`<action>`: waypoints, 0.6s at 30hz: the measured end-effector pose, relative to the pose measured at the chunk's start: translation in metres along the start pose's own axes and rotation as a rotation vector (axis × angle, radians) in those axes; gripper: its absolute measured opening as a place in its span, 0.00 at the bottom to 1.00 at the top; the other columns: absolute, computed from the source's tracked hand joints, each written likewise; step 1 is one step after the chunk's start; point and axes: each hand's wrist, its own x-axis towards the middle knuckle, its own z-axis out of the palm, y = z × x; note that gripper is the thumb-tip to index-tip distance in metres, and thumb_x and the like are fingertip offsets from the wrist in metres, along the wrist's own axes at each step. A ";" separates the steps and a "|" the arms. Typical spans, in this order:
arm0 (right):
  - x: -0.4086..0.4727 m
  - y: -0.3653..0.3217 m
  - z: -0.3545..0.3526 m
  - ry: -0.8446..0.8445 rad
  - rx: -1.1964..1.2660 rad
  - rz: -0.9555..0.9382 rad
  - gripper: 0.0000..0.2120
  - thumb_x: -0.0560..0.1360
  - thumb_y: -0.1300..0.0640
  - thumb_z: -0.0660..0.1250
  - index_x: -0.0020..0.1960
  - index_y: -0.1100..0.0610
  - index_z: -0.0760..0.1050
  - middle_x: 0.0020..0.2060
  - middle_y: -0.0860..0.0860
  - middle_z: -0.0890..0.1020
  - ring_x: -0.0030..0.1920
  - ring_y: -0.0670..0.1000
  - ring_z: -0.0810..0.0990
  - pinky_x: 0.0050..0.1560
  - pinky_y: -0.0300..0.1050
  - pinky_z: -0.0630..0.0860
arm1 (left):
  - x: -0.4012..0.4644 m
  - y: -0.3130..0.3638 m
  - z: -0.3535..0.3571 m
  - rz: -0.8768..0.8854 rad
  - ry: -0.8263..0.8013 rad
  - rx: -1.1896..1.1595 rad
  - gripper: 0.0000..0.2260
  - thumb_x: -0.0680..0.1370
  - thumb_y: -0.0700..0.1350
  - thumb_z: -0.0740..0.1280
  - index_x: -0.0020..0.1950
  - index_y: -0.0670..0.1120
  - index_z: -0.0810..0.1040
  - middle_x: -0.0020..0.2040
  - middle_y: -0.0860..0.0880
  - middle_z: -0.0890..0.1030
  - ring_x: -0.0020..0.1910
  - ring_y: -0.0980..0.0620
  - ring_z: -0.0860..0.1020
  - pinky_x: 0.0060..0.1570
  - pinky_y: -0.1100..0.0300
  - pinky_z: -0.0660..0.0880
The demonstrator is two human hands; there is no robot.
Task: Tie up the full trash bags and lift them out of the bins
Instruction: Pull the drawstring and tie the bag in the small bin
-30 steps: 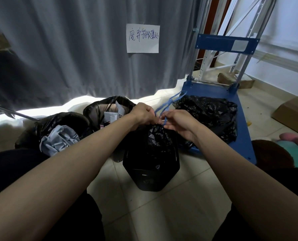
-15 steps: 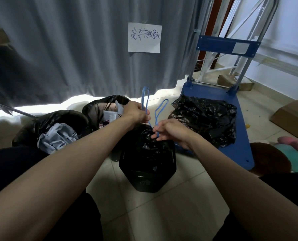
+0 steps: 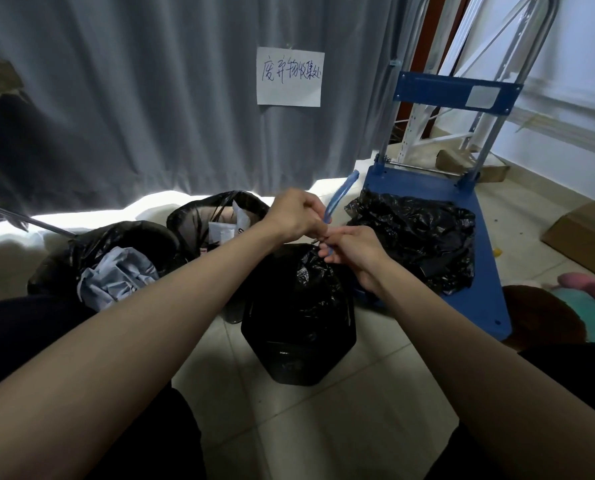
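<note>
1. Our left hand [image 3: 294,216] is curled closed at about 12 o'clock from the middle of the view, pinching one end of the blue drawstring [image 3: 337,197], which sticks up toward 1 o'clock, blurred.
2. Our right hand [image 3: 353,249] sits just beside it at 4 o'clock, fingers curled round the lower part of the same drawstring; the two hands touch at the fingertips.
3. Directly under both hands we see the black trash bag [image 3: 299,289], its gathered neck bunched at our fingers, still seated in the black bin [image 3: 296,358] on the tiled floor [image 3: 324,427].
4. At 9 o'clock from that bin we see two more bags standing open: one [image 3: 123,244] with grey-blue cloth in it, one [image 3: 199,220] behind it holding packaging.
5. At 3 o'clock, a crumpled black bag [image 3: 417,237] lies on the blue cart [image 3: 486,306].
6. At 12 o'clock a handwritten paper sign [image 3: 289,76] hangs on the grey curtain [image 3: 133,98].
</note>
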 end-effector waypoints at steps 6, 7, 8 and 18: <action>-0.002 -0.001 -0.003 -0.069 -0.071 -0.063 0.05 0.76 0.66 0.68 0.43 0.63 0.80 0.34 0.55 0.79 0.29 0.46 0.79 0.33 0.33 0.79 | -0.002 -0.002 -0.001 0.050 0.045 -0.073 0.06 0.71 0.34 0.75 0.45 0.33 0.82 0.33 0.46 0.82 0.26 0.55 0.79 0.31 0.69 0.74; -0.002 0.000 -0.004 -0.067 -0.070 -0.067 0.05 0.77 0.65 0.68 0.42 0.63 0.80 0.34 0.55 0.78 0.29 0.46 0.79 0.33 0.33 0.78 | -0.001 -0.003 -0.001 0.060 0.057 -0.030 0.05 0.73 0.37 0.74 0.46 0.35 0.82 0.35 0.47 0.82 0.27 0.54 0.79 0.29 0.71 0.72; -0.002 0.000 -0.004 -0.061 -0.070 -0.068 0.06 0.78 0.65 0.67 0.43 0.63 0.80 0.34 0.55 0.78 0.30 0.46 0.78 0.32 0.33 0.78 | 0.001 -0.005 -0.001 0.058 0.061 0.031 0.05 0.75 0.39 0.71 0.47 0.37 0.83 0.38 0.47 0.83 0.28 0.53 0.80 0.28 0.72 0.69; -0.002 -0.001 -0.003 -0.071 -0.145 -0.101 0.03 0.81 0.62 0.63 0.50 0.61 0.75 0.36 0.52 0.78 0.32 0.44 0.77 0.28 0.31 0.73 | 0.001 -0.016 0.001 0.142 -0.182 0.343 0.10 0.73 0.41 0.72 0.52 0.50 0.80 0.45 0.51 0.83 0.29 0.65 0.73 0.36 0.67 0.70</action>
